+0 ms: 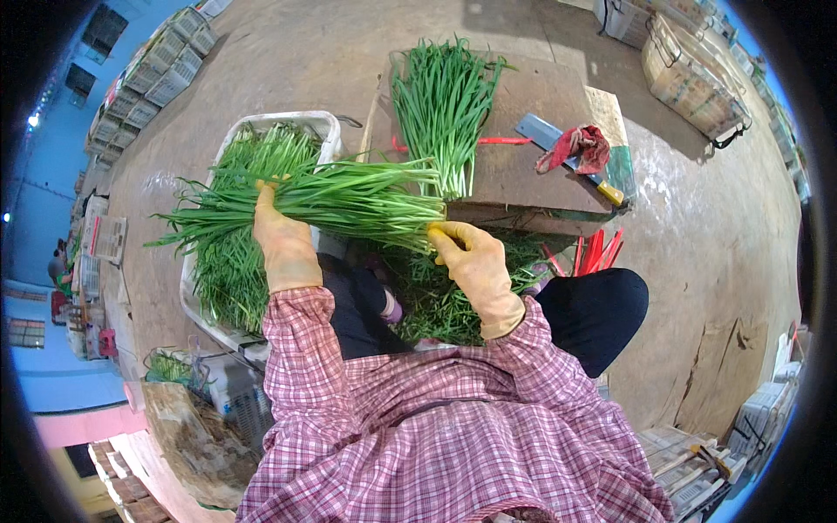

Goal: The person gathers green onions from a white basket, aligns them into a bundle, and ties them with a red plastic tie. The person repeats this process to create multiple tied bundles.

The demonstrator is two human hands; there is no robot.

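Note:
My left hand (280,235), in a pale yellow rubber glove, grips a thick bunch of garlic chives (340,199) near its leafy end. The bunch lies level across my lap, leaf tips to the left and pale stems to the right. At the stem ends is my gloved right hand (472,258), thumb and fingers pinched together at the cut ends; whether a stem is between them is hidden. Beyond, a second pile of garlic chives (444,111) lies on a low wooden board (510,176), over a red strap (503,140).
A white plastic crate (330,134) full of chives stands at my left. A cleaver (539,131) lies on the board under a red cloth (579,149). Red strips (596,253) stand by my right knee. Loose trimmings (444,307) cover the floor between my feet. A large basket (693,78) stands far right.

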